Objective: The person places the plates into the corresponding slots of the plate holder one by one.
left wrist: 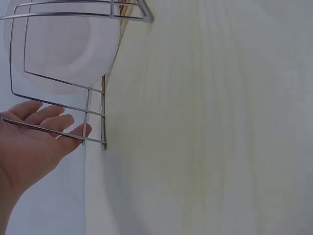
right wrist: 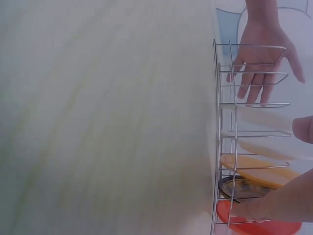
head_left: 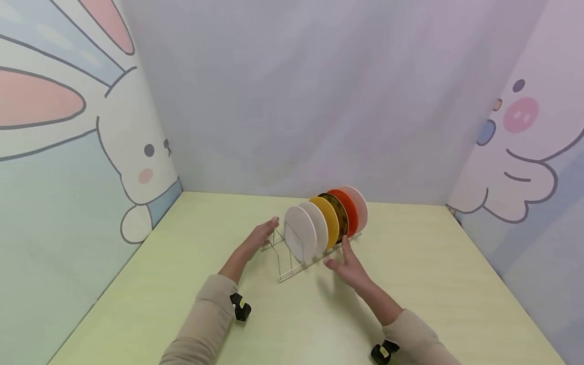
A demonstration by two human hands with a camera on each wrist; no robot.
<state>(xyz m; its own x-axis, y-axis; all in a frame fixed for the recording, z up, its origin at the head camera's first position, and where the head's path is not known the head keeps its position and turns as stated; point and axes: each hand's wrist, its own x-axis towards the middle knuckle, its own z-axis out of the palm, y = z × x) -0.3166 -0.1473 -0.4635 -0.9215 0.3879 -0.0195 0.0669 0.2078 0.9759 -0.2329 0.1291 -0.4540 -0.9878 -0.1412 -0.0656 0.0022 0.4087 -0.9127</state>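
Note:
A metal wire dish rack (head_left: 292, 275) stands at an angle on the table, with several plates upright in its slots. From the near end come a white plate (head_left: 298, 235), another white plate (head_left: 323, 228), a yellow plate (head_left: 333, 220), a dark patterned plate (head_left: 343, 223), an orange-red plate (head_left: 352, 215) and a pink plate (head_left: 362, 208). My left hand (head_left: 255, 241) is at the rack's left end, fingers extended beside the wires (left wrist: 54, 132). My right hand (head_left: 351, 268) reaches to the rack's front side, thumb and fingers spread, fingertips overlapping the orange-red plate (right wrist: 283, 227) in the right wrist view.
The pale yellow table (head_left: 456, 284) extends around the rack. A plain light backdrop (head_left: 292, 101) hangs behind it, and cartoon-printed side panels (head_left: 141, 152) border the table left and right.

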